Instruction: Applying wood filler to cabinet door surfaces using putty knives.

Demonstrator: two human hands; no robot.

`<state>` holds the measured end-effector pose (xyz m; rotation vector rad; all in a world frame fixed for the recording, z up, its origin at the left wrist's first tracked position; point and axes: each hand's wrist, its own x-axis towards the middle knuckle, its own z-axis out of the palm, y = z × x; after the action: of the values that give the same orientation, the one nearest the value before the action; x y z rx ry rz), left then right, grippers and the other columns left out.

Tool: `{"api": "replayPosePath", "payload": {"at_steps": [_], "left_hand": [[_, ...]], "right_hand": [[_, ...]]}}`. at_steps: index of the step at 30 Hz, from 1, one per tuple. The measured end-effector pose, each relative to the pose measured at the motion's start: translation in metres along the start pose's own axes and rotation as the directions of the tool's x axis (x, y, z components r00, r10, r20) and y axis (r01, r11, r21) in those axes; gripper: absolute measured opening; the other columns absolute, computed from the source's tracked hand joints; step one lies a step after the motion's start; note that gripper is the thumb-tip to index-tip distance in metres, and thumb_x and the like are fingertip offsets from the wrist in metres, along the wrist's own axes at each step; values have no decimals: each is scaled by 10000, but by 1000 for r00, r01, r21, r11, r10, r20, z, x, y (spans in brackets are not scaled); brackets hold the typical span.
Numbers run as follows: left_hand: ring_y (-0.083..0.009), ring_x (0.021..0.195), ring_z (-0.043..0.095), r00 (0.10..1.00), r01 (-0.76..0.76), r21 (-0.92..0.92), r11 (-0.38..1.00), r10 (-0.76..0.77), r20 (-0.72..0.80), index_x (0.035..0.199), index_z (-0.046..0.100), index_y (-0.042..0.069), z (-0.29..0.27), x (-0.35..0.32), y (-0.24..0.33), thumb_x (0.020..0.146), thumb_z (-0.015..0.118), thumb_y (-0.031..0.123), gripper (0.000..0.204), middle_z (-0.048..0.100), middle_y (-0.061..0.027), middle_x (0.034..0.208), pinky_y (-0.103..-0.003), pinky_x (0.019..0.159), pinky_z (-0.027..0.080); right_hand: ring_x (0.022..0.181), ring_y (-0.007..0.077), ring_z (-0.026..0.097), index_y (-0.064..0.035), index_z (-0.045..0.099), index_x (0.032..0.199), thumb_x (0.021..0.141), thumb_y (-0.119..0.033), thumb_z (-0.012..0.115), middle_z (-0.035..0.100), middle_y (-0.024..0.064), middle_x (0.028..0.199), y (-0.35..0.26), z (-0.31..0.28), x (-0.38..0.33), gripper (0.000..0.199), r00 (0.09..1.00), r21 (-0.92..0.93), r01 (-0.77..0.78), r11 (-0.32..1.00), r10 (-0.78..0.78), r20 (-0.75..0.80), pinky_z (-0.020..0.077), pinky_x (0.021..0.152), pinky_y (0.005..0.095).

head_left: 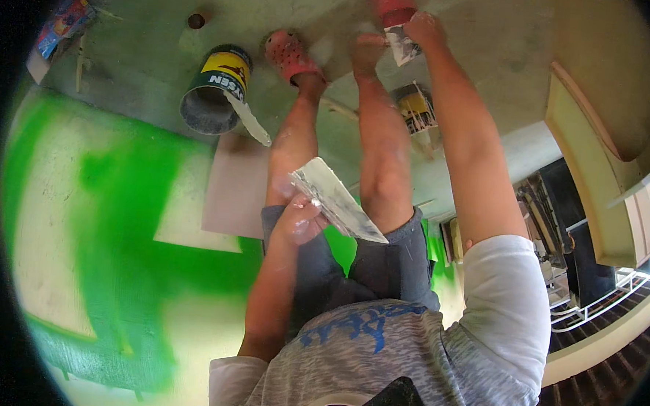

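Observation:
My left hand [302, 220] is closed on one edge of a flat rectangular plate [340, 200], smeared with white and grey putty-like paste and held in front of my thighs. White paste also marks the fingers. My right arm is stretched far out, and my right hand [426, 30] grips a small flat scraper [401, 47] with a white and dark smeared blade, beside a pink clog [391, 2]. The right hand's fingers show only in part. Left of my legs is a dark paint can [217, 87] with a yellow label; a paste-coated strip [248, 118] lies across its rim.
A second can [414, 108] holding sticks stands right of my legs. At the left is a green-painted pale surface [118, 229], with a pinkish sheet [236, 187] near it. Another clog [292, 54] is on my foot. A curved cream panel [598, 173] and white rails [607, 299] are at the right.

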<state>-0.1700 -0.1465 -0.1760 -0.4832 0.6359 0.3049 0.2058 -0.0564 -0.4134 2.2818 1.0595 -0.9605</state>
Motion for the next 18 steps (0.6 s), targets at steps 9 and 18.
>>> {"api": "replayPosePath", "payload": {"at_steps": [9,18], "left_hand": [[-255,1009,522,992,61,42,997,-56,-115,1148,431,48,0,-7,-3,771,597,181,433,540,-84,1075,-421,870,410],[-261,1038,501,991,46,5,999,-45,-129,1156,425,43,20,-6,-3,772,592,164,436,510,-87,1119,-427,881,401]], "right_hand": [[997,274,521,-135,636,917,684,-292,515,572,109,1039,-4,-8,10,306,957,-153,264,952,-239,162,421,845,371],[971,344,537,-42,598,996,758,-298,470,562,184,1044,-4,-23,5,372,864,-137,434,890,-368,343,405,866,411]]}}
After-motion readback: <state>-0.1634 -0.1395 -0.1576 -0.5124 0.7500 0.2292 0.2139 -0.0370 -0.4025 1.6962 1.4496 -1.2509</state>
